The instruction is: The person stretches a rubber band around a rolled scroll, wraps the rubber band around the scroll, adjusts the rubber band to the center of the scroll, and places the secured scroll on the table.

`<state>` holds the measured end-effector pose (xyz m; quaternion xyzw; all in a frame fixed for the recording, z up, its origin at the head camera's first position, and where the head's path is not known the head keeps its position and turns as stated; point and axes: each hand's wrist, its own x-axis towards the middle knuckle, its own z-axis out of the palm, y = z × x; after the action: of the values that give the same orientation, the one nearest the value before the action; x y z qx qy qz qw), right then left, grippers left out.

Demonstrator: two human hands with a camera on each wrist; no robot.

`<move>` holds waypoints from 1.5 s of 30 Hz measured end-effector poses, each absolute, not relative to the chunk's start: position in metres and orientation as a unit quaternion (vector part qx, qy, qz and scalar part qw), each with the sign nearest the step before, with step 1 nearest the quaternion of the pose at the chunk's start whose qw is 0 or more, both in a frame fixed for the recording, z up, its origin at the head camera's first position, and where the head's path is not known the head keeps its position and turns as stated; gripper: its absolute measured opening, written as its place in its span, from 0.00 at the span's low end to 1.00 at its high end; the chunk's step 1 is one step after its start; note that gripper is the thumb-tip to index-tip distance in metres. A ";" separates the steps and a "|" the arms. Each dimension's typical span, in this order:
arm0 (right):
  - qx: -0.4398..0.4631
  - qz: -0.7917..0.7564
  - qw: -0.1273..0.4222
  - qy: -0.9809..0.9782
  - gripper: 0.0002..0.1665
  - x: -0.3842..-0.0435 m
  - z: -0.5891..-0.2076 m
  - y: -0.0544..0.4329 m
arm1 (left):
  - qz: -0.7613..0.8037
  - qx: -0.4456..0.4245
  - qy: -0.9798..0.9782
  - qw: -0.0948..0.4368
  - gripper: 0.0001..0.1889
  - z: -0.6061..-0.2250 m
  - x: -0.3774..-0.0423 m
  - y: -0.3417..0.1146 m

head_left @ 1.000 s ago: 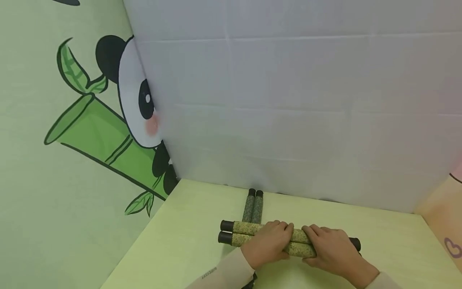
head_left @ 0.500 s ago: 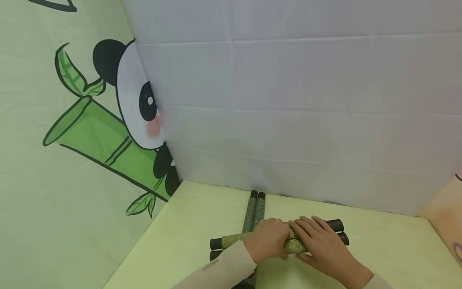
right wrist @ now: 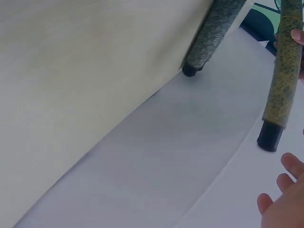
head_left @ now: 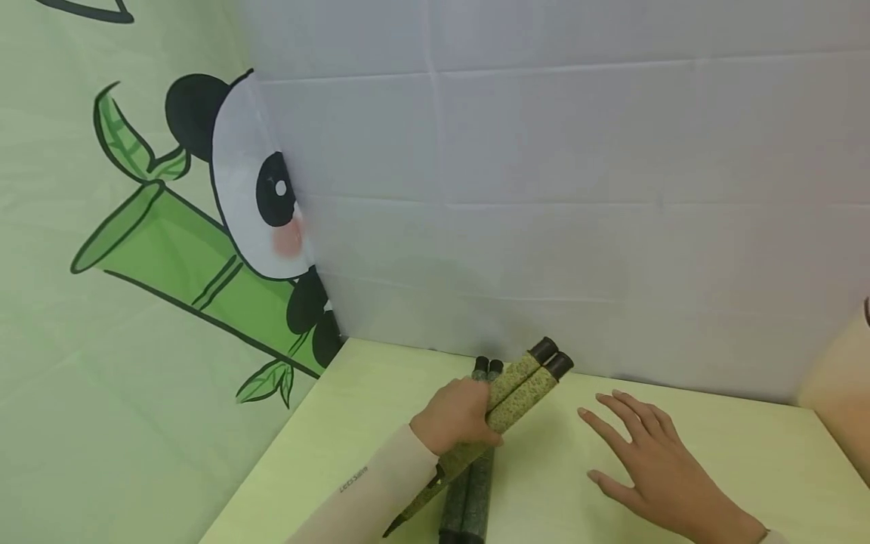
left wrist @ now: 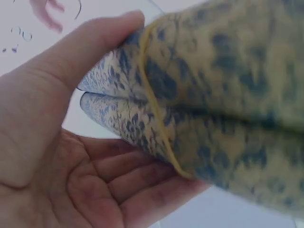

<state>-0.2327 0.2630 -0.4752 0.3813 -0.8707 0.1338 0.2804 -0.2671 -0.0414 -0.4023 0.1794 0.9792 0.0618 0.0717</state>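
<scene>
My left hand (head_left: pixel 455 412) grips a yellow patterned scroll (head_left: pixel 523 397), two rolls side by side with black end caps, slanting up and to the right. A thin yellow rubber band (left wrist: pixel 151 92) circles both rolls, with the thumb above and the fingers below in the left wrist view. Beneath it a grey-green scroll (head_left: pixel 479 491), also a black-capped pair, lies lengthwise on the table, partly hidden by my hand and the yellow scroll. My right hand (head_left: pixel 652 461) is apart to the right, fingers spread and holding nothing.
The pale yellow table (head_left: pixel 741 423) meets a grey-white cloth backdrop (head_left: pixel 544 227) at its far edge, close to the grey-green scroll's end. A green wall (head_left: pixel 170 423) with a panda and bamboo drawing stands at left.
The right hand has let go of the yellow scroll and moved right, its fingers spreading. The left hand has turned the scroll from crosswise to a slant and shifted left with it.
</scene>
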 end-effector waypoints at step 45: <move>0.293 0.159 0.242 -0.911 0.46 -0.206 -0.481 0.302 | 0.174 0.014 0.981 0.085 0.24 -0.471 -0.314 -0.148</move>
<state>-0.2060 0.3024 -0.4808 0.2930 -0.9111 0.1591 0.2425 -0.3142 -0.1484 -0.4711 0.0138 0.9811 0.1735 0.0848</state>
